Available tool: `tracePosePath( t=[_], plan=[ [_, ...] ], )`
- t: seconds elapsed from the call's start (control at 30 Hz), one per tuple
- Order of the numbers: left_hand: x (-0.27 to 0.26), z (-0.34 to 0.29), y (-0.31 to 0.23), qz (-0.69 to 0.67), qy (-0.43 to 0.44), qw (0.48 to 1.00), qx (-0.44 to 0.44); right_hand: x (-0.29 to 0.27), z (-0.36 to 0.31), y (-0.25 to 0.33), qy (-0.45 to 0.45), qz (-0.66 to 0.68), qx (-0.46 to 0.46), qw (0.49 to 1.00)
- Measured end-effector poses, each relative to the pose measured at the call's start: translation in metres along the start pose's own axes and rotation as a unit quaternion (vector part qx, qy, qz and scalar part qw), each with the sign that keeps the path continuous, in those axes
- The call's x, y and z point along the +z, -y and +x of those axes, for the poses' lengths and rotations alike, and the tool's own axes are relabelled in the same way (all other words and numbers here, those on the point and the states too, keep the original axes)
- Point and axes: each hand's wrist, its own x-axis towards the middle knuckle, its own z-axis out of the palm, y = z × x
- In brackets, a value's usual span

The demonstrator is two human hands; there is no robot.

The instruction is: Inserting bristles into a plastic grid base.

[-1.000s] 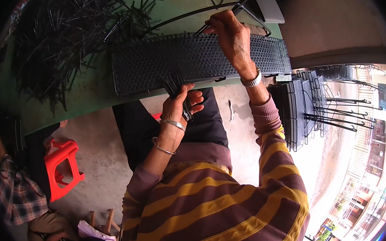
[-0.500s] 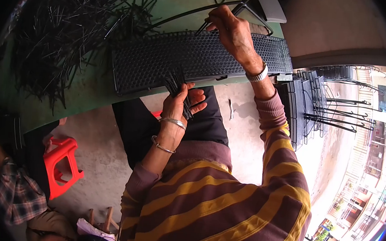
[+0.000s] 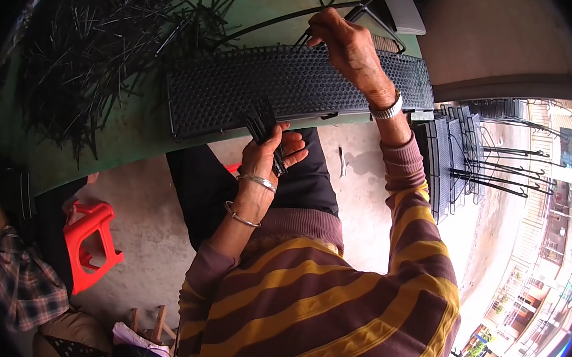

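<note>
A bundle of thin black strips (image 3: pixel 259 123) lies across the palm and fingers of my left hand (image 3: pixel 264 151), held by the thumb. This hand is just in front of the near edge of a black mesh panel (image 3: pixel 240 83) lying on the table. My right hand (image 3: pixel 351 51) is over the panel's far edge, its fingers bent into a pinch. A few thin dark strips (image 3: pixel 303 40) show at those fingertips, partly hidden by the hand. Close beyond it, a bent black rod frame (image 3: pixel 286 18) rises from the panel's far side.
A large heap of loose black strips (image 3: pixel 94 39) covers the left of the green table (image 3: pixel 125 147). Stacked mesh racks with hooked rods (image 3: pixel 445 151) stand to the right. At lower left are a red stool (image 3: pixel 93 243) and another person in a plaid sleeve (image 3: pixel 28 285).
My right hand has shifted very slightly, its wrist a little to the right. My left hand keeps the bundle in nearly the same place. The other person's arm at lower left has moved slightly.
</note>
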Motion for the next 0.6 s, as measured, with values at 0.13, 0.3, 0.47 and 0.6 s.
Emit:
tracePosePath(
  t=[0.13,0.3,0.47,0.6],
  plan=[
    [-0.0006,0.0,0.0002,-0.011,-0.001,1.0,0.002,-0.0016,0.0019,0.0043,-0.004,0.02,0.015,1.0],
    [0.0029,-0.0021,-0.0004,-0.007,0.004,1.0,0.01,-0.0033,0.0018,0.0076,-0.003,0.032,0.011,0.999],
    [0.0026,-0.0028,0.0005,0.0,-0.01,1.0,0.017,-0.003,0.0017,0.0071,0.011,0.049,0.016,0.999],
    [0.0036,-0.0043,-0.0003,0.013,-0.008,1.0,0.021,0.0019,-0.0016,0.0028,0.005,0.038,0.002,0.999]
  ],
)
